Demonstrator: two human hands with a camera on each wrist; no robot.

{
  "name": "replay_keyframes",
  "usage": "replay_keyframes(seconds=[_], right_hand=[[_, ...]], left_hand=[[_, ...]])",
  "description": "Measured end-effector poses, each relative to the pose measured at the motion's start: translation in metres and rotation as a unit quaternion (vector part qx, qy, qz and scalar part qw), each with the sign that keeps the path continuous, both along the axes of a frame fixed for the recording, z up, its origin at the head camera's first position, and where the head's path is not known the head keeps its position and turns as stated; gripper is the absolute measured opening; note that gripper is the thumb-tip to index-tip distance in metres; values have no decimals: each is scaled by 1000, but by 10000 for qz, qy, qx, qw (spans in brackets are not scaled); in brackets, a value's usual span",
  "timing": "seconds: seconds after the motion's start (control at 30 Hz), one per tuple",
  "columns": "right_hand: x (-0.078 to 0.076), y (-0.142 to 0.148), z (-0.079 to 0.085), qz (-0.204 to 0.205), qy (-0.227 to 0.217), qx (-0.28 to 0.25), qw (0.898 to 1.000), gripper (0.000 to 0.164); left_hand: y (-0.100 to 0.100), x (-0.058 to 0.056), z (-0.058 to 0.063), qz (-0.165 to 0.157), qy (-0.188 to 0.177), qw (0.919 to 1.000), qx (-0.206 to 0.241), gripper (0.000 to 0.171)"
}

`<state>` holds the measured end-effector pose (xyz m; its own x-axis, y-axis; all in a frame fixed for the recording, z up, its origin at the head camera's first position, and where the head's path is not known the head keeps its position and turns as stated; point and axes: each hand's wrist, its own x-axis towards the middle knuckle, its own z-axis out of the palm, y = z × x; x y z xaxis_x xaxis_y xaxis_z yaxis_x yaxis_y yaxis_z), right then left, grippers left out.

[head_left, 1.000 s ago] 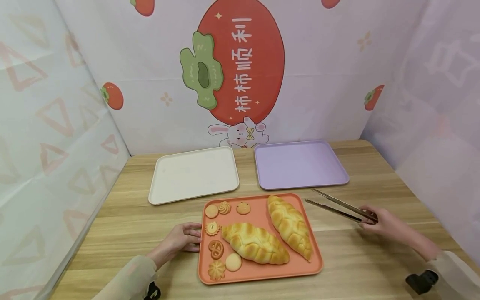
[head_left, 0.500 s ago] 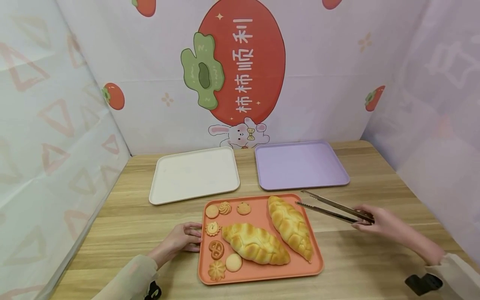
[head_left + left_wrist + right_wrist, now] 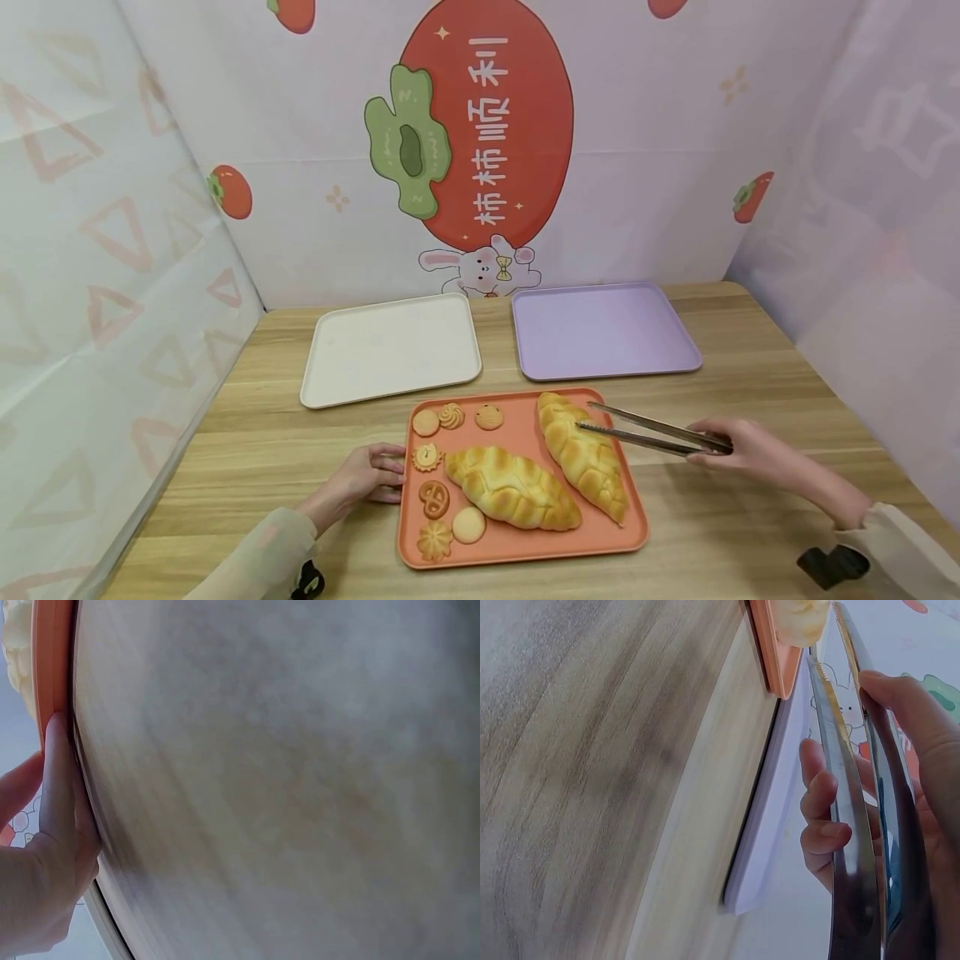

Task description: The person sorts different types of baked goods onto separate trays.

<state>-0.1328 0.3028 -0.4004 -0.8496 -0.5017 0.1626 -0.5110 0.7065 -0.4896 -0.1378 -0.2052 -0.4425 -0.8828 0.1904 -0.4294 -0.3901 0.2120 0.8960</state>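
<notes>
In the head view an orange tray [image 3: 517, 546] bears two braided bread loaves and several cookies. My left hand [image 3: 366, 477] touches the tray's left edge; in the left wrist view its straight fingers [image 3: 58, 776] lie against the outer wall. My right hand [image 3: 738, 452] grips metal tongs [image 3: 648, 432], thumb on one arm and curled fingers round the other in the right wrist view. The tongs' tips are spread and overlap the upper part of the right loaf [image 3: 583, 458]. The second loaf [image 3: 513, 492] lies slanted to its left.
Behind the orange tray stand a white tray [image 3: 390, 350] on the left and a purple tray [image 3: 600, 329] on the right. A pretzel-shaped cookie [image 3: 434, 499] lies among round ones along the orange tray's left side. Printed cloth walls enclose the wooden table [image 3: 247, 467].
My right hand has carried the tongs leftward, from beside the orange tray to over the right loaf. The left hand keeps its place at the tray's edge.
</notes>
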Motion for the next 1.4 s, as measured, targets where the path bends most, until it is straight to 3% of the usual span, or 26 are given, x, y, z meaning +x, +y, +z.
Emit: replay_keyframes(seconds=[0.37,0.7,1.07,1.4], right_hand=[[-5,-4,3,-158,-768,121,9968,37],[-8,-7,3,-27,-1762,50,9843,47],[-9,-8,-2,297,-1589,-191,9867,41],[-2,-13,-1,174,-1178,-212,9927,40]], left_hand=[[-1,0,0,-26,7,10000,21,48],[-2,-1,-2,-56,15,9999,114,49],[-1,0,0,-67,11,9999,135,49],[-1,1,-1,-121,37,9998,150,48]])
